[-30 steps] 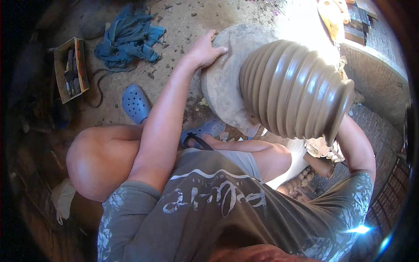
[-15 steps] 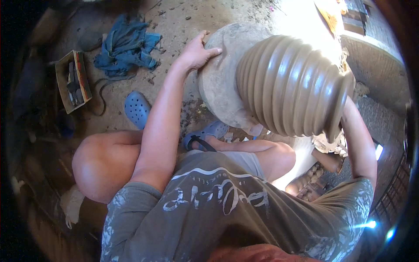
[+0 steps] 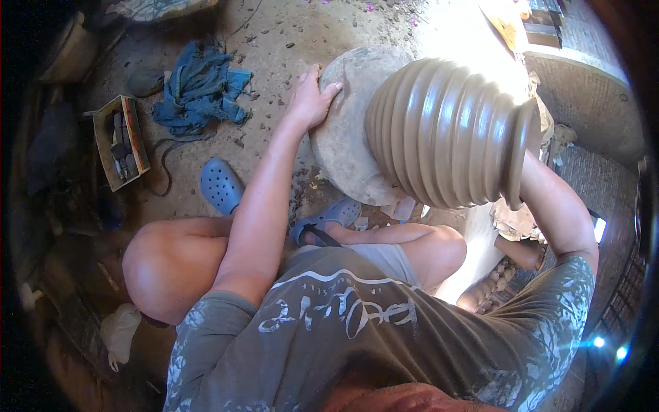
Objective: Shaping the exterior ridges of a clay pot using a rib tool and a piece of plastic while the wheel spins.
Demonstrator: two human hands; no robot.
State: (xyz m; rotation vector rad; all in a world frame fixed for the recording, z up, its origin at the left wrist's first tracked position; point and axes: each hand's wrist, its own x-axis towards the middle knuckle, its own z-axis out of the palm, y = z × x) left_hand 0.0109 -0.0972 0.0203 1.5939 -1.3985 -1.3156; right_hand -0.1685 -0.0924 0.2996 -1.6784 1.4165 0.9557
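A large wet clay pot point(image 3: 446, 134) with raised rings appears on its side, bottom against a round grey disc point(image 3: 338, 162), wide rim facing right. My left hand point(image 3: 312, 97) grips the disc's left edge, fingers at the edge and thumb on the face nearest the pot. My right forearm point(image 3: 557, 202) reaches into the pot's mouth; that hand is hidden inside, so its fingers cannot be seen.
A blue rag point(image 3: 200, 89) and an open box of tools point(image 3: 121, 143) lie on the dirt floor at left, near blue clogs point(image 3: 220, 185). A curved grey wall point(image 3: 580, 103) stands at right. Rounded clay pieces point(image 3: 487, 288) lie lower right, beside my knee.
The pot and disc sit slightly further left in view than a second ago. My left hand stays on the edge; my right forearm reaches further into the pot's mouth.
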